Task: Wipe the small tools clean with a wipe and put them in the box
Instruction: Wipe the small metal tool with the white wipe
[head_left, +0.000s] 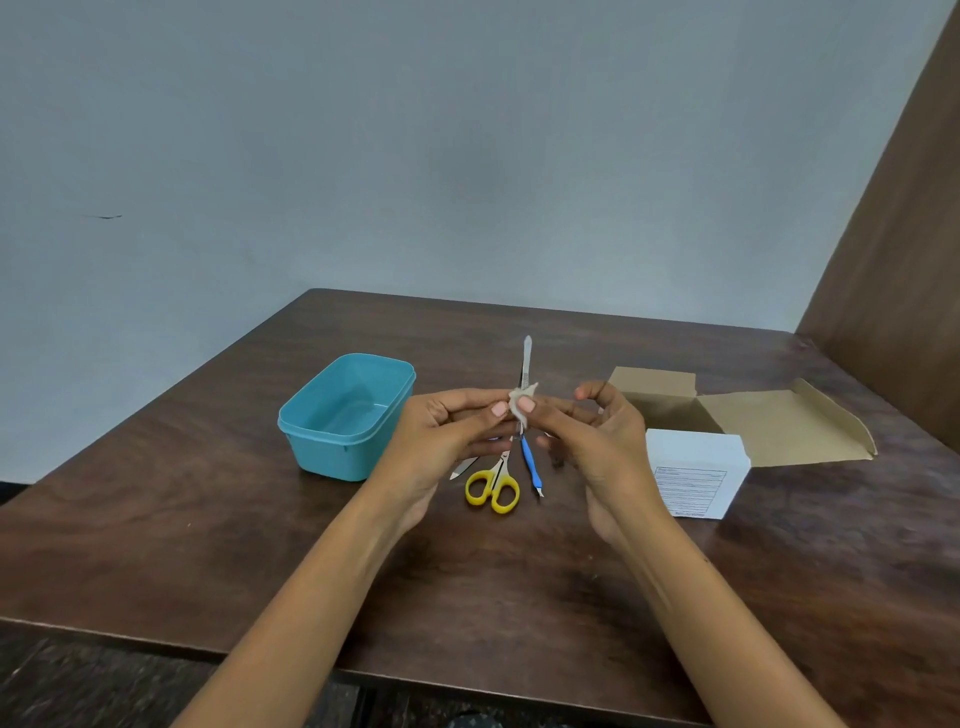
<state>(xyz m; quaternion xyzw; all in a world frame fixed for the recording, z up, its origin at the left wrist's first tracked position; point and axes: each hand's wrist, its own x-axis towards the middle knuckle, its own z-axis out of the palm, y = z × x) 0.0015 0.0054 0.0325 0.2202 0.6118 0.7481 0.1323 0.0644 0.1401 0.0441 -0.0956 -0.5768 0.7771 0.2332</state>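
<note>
Desk carries teal box toward left edge, open, ready. Left hand steadies metal file upright; right hand pinches wipe round its shaft. Scissors, blue tool wait mid-desk.

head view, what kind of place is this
Probably a plain indoor room, home or office: a dark wooden table pushed against a bare grey wall, with a brown wooden panel on the right. Nothing marks it as a workshop.

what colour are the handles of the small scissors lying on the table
Yellow: the small metal scissors' looped handles show clearly in the head view, lying on the dark wooden table.
</note>
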